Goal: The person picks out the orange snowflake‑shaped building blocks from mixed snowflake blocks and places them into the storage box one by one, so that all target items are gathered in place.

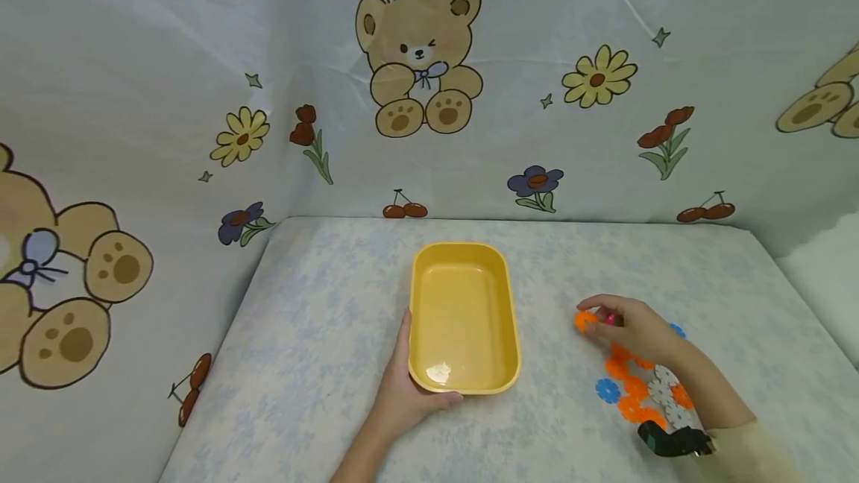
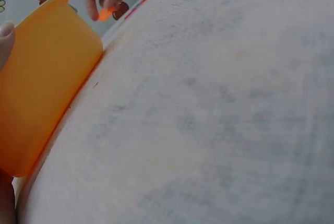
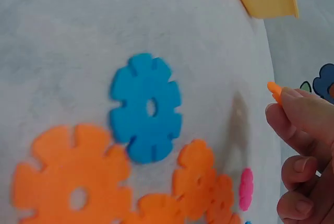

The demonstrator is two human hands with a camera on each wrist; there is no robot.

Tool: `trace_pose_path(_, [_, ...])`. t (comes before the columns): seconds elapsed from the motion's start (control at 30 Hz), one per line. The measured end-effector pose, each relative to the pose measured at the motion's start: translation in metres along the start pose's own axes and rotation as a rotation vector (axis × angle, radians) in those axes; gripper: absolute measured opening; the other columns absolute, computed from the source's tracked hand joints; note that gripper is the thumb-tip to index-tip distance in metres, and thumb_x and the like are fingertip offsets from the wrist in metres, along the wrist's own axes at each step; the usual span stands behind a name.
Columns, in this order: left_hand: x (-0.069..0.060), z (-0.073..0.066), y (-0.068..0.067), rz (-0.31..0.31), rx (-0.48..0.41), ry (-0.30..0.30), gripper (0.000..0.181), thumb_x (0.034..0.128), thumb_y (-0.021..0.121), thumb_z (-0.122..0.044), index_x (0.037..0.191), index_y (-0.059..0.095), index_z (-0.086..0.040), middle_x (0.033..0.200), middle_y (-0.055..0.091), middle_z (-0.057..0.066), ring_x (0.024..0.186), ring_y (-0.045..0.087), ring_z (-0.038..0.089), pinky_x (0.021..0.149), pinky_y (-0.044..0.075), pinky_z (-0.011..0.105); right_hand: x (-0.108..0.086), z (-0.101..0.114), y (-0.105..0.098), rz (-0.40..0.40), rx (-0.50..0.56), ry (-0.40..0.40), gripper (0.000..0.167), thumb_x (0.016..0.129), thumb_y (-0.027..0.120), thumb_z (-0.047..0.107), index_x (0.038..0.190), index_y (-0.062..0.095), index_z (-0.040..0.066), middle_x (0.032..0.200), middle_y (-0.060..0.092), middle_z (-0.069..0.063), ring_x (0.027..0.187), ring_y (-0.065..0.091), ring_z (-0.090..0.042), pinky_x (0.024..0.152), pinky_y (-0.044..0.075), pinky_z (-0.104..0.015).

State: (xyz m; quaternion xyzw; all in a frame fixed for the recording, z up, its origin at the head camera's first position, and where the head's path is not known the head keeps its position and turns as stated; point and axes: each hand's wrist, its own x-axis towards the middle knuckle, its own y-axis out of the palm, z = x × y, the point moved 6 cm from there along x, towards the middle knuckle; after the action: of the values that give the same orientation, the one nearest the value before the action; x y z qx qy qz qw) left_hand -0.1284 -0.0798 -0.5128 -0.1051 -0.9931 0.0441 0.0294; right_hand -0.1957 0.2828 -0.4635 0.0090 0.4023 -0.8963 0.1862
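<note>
In the head view, the left hand (image 1: 406, 393) grips the yellow rectangular plastic tray (image 1: 463, 311) near mid-table, thumb at its near rim; a light, steady hold seems right. The right hand (image 1: 631, 325) pinches an orange flower-shaped plastic piece (image 1: 584, 320) to the tray's right. Bare mottled pale tabletop (image 1: 546, 274) between them gives sideways room; the bear-printed backdrop (image 1: 335, 58) bounds the far side.

In the left wrist view, the tray's wall rises well off the tabletop, so crossing its rim would call for height.

In the right wrist view, thumb and forefinger clamp the orange piece clear of the tabletop, other fingers curled; staying raised should avoid brushing the blue flower-shaped plastic piece (image 3: 146, 108) and pink notched plastic piece (image 3: 246, 189) lying nearby
</note>
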Motion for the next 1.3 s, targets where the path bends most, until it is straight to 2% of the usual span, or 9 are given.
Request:
trace_pose_path(0.2, [0.000, 0.002, 0.001, 0.007, -0.002, -0.004, 0.137, 0.0660, 0.094, -0.024, 0.159, -0.005, -0.040, 0.167, 0.011, -0.010, 0.150, 0.025, 0.016, 0.113, 0.030, 0.014, 0.031, 0.027, -0.007, -0.011, 0.053, -0.061, 0.032, 0.095, 0.067, 0.017, 0.126, 0.064, 0.012, 0.101, 0.064, -0.006, 0.064, 0.050, -0.018, 0.054, 0.043, -0.023])
trace_pose_path(0.27, [0.001, 0.001, 0.001, 0.003, 0.008, -0.003, 0.137, 0.0657, 0.095, -0.024, 0.158, -0.004, -0.041, 0.167, 0.011, -0.009, 0.151, 0.025, 0.017, 0.113, 0.029, 0.014, 0.043, 0.039, -0.006, -0.004, 0.076, -0.083, 0.032, 0.096, 0.066, 0.018, 0.127, 0.064, 0.013, 0.103, 0.065, -0.007, 0.068, 0.053, -0.023, 0.057, 0.045, -0.024])
trace_pose_path(0.4, [0.000, 0.001, 0.001, -0.003, 0.031, 0.005, 0.137, 0.0654, 0.095, -0.026, 0.160, -0.004, -0.034, 0.168, 0.011, -0.006, 0.151, 0.023, 0.019, 0.113, 0.027, 0.014, 0.064, 0.064, 0.004, 0.013, 0.121, -0.105, 0.031, 0.097, 0.066, 0.020, 0.128, 0.063, 0.015, 0.107, 0.066, -0.005, 0.083, 0.060, -0.029, 0.067, 0.052, -0.024])
trace_pose_path(0.53, [0.000, 0.000, 0.002, -0.005, 0.029, 0.006, 0.137, 0.0654, 0.095, -0.028, 0.161, -0.004, -0.030, 0.167, 0.011, -0.006, 0.151, 0.025, 0.020, 0.112, 0.029, 0.013, 0.083, 0.089, 0.018, 0.033, 0.153, -0.145, 0.032, 0.095, 0.068, 0.021, 0.126, 0.065, 0.016, 0.106, 0.068, -0.004, 0.095, 0.062, -0.026, 0.075, 0.055, -0.025])
trace_pose_path(0.67, [0.000, 0.001, 0.003, 0.007, 0.019, 0.022, 0.136, 0.0666, 0.094, -0.026, 0.161, -0.005, -0.029, 0.168, 0.012, -0.003, 0.149, 0.030, 0.021, 0.112, 0.033, 0.015, 0.098, 0.109, 0.032, 0.055, 0.167, -0.185, 0.030, 0.094, 0.069, 0.018, 0.124, 0.066, 0.015, 0.103, 0.069, -0.005, 0.093, 0.061, -0.021, 0.074, 0.054, -0.024])
trace_pose_path(0.83, [0.000, 0.003, 0.002, 0.001, 0.031, 0.003, 0.136, 0.0660, 0.094, -0.028, 0.161, -0.004, -0.031, 0.168, 0.011, -0.006, 0.149, 0.030, 0.018, 0.112, 0.032, 0.015, 0.113, 0.123, 0.046, 0.078, 0.159, -0.212, 0.029, 0.094, 0.069, 0.015, 0.122, 0.067, 0.014, 0.101, 0.068, -0.005, 0.091, 0.060, -0.019, 0.071, 0.052, -0.024])
trace_pose_path(1.03, [-0.001, 0.004, 0.001, -0.004, 0.041, -0.017, 0.135, 0.0676, 0.093, -0.029, 0.160, -0.004, -0.031, 0.167, 0.011, -0.008, 0.148, 0.031, 0.019, 0.110, 0.034, 0.014, 0.130, 0.136, 0.062, 0.119, 0.121, -0.236, 0.030, 0.094, 0.069, 0.013, 0.124, 0.067, 0.013, 0.100, 0.068, -0.004, 0.093, 0.059, -0.019, 0.074, 0.051, -0.027])
trace_pose_path(1.2, [-0.001, 0.003, 0.001, 0.001, 0.027, -0.027, 0.134, 0.0686, 0.093, -0.027, 0.160, -0.004, -0.032, 0.167, 0.011, -0.008, 0.147, 0.033, 0.019, 0.109, 0.036, 0.014, 0.136, 0.141, 0.073, 0.142, 0.090, -0.221, 0.031, 0.093, 0.070, 0.012, 0.124, 0.067, 0.012, 0.099, 0.068, -0.002, 0.089, 0.058, -0.017, 0.074, 0.049, -0.028])
trace_pose_path(1.3, [-0.001, 0.002, 0.000, 0.006, 0.005, -0.030, 0.134, 0.0685, 0.093, -0.025, 0.160, -0.004, -0.033, 0.167, 0.011, -0.008, 0.146, 0.035, 0.018, 0.109, 0.038, 0.015, 0.137, 0.144, 0.079, 0.142, 0.054, -0.237, 0.031, 0.092, 0.071, 0.012, 0.123, 0.068, 0.012, 0.097, 0.068, -0.002, 0.082, 0.056, -0.016, 0.071, 0.048, -0.027])
